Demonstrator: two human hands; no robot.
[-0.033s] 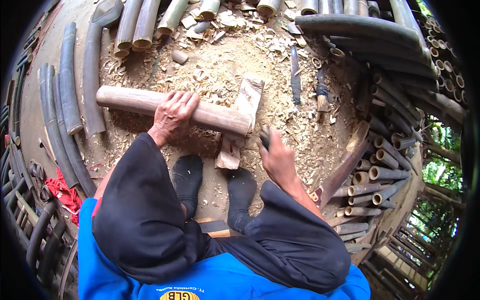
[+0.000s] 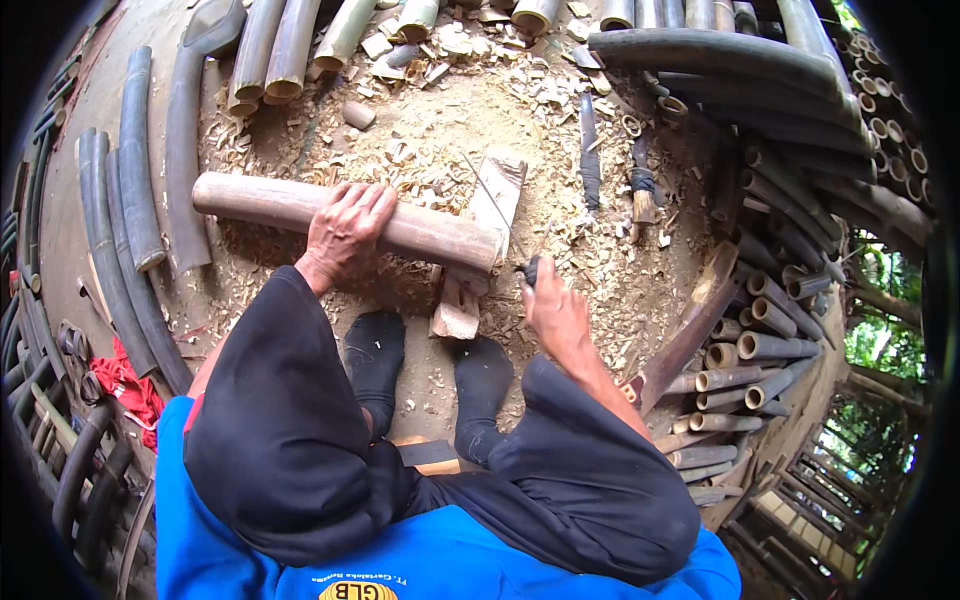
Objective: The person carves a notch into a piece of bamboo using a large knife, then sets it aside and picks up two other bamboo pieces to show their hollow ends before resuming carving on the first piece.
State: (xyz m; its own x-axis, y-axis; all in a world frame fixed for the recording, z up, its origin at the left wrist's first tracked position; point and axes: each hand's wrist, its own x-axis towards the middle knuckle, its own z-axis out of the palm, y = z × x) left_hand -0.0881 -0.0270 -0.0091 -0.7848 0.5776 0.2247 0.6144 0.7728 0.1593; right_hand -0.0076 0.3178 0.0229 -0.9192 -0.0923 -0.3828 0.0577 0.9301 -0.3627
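Observation:
A thick brown bamboo tube lies crosswise in front of me, its right end resting on a pale wooden block. My left hand is closed over the tube's middle from above, pressing it down. To the right of the tube's end, my right hand grips the black handle of what looks like a thin-bladed saw. Its slim blade slants away past the tube's right end and over the block. Whether the blade touches the bamboo I cannot tell. A smaller wood piece juts out below the tube.
Wood shavings and chips cover the ground. Beyond my right hand lie a dark-wrapped blade and a wrapped-handle tool. Bamboo poles line the left, and a stack of cut tubes fills the right. My feet are just below the block.
My right hand and the saw handle have shifted slightly, and the thin blade now shows across the block. The left hand and the bamboo tube stay in place.

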